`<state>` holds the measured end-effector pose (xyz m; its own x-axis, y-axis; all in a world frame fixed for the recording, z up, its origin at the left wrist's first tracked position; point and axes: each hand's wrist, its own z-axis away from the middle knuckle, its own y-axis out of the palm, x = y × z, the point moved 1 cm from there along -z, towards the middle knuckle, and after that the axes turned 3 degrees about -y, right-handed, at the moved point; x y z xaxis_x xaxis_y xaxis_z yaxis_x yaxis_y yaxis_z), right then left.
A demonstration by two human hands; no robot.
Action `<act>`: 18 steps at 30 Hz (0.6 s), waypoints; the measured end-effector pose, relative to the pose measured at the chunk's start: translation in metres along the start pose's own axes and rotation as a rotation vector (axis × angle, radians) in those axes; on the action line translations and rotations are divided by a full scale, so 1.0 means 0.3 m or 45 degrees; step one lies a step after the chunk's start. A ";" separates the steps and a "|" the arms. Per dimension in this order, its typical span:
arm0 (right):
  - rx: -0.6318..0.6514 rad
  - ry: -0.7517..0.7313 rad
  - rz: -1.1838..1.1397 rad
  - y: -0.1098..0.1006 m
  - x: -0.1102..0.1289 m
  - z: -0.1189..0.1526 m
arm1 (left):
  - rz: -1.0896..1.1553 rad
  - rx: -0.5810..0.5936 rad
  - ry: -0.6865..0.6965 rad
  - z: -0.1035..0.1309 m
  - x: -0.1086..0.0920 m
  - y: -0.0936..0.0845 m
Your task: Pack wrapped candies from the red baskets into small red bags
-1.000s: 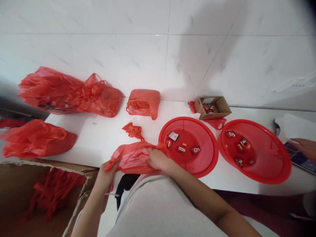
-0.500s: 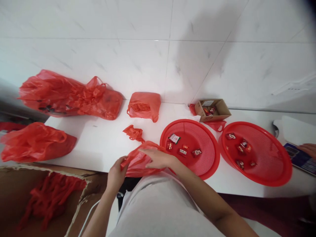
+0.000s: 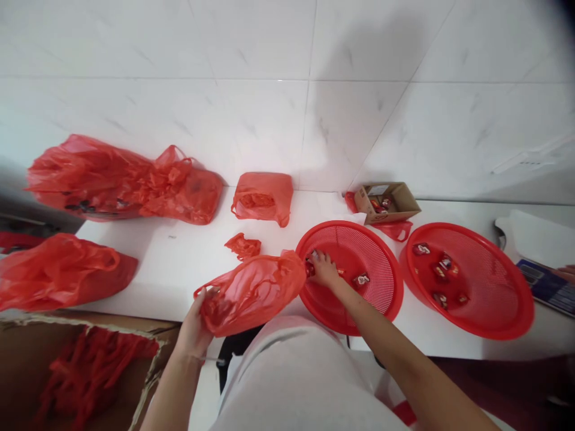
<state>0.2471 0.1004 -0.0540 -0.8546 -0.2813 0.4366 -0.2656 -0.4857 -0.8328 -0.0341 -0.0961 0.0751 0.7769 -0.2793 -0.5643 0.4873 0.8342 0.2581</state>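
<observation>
My left hand (image 3: 196, 329) is closed on the edge of a red plastic bag (image 3: 258, 290), which hangs open across the front edge of the table. Inside the left red mesh basket (image 3: 393, 296), my right hand (image 3: 324, 270) curls its fingers down over small wrapped packets (image 3: 309, 267) near the basket's left side. Exactly how many packets are under the fingers is hidden. Another small wrapped packet (image 3: 360, 279) lies on the basket floor, to the right of this hand. A crumpled piece of red plastic (image 3: 244, 246) lies just behind the bag.
A second red basket (image 3: 498, 293) with several packets stands at the right, near a small cardboard box (image 3: 399, 206). Filled red bags (image 3: 90, 173) and a folded red bag (image 3: 265, 194) sit along the wall. A large carton (image 3: 27, 371) is lower left. Another person's hand (image 3: 566, 273) shows far right.
My right hand has left the bag and moved right into the left basket, onto the packets. My left hand has drawn the bag left and down, and the bag has spread out.
</observation>
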 end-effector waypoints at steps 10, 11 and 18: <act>-0.131 0.036 -0.107 -0.103 -0.055 0.029 | -0.059 0.111 0.177 -0.008 0.042 0.032; -0.159 0.032 -0.130 -0.131 -0.052 0.042 | -0.086 0.140 0.201 -0.004 0.051 0.032; -0.513 -0.223 -1.291 -0.322 0.209 0.238 | -0.142 0.334 0.254 0.034 0.082 0.064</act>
<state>0.2509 0.0705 0.0782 -0.0918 -0.0335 0.9952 -0.9604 -0.2612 -0.0974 -0.0015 -0.0918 0.0742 0.6325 -0.2420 -0.7358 0.6709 0.6458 0.3644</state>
